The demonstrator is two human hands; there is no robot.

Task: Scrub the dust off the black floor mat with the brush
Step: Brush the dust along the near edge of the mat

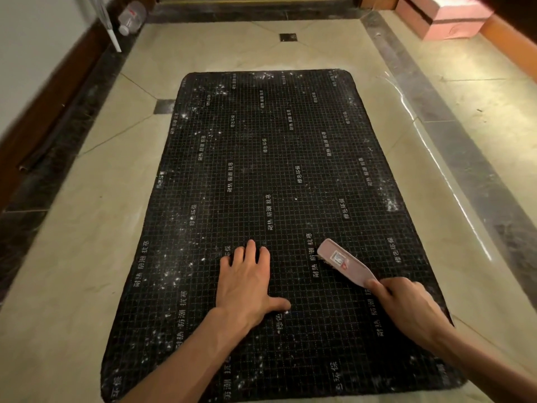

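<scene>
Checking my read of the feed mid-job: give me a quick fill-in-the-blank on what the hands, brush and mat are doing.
1. The right hand grips the pink brush by its ____.
2. The left hand lies ____ on the black floor mat.
3. The specks of dust on the mat are ____ in colour.
4. A ____ bottle lies by the far left wall.

Missing words: handle; flat; white; plastic

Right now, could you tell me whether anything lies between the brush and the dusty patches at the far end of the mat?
Nothing visible does. The brush, held by the right hand, faces open black mat; the left hand lies flat beside it, off that path.
</scene>
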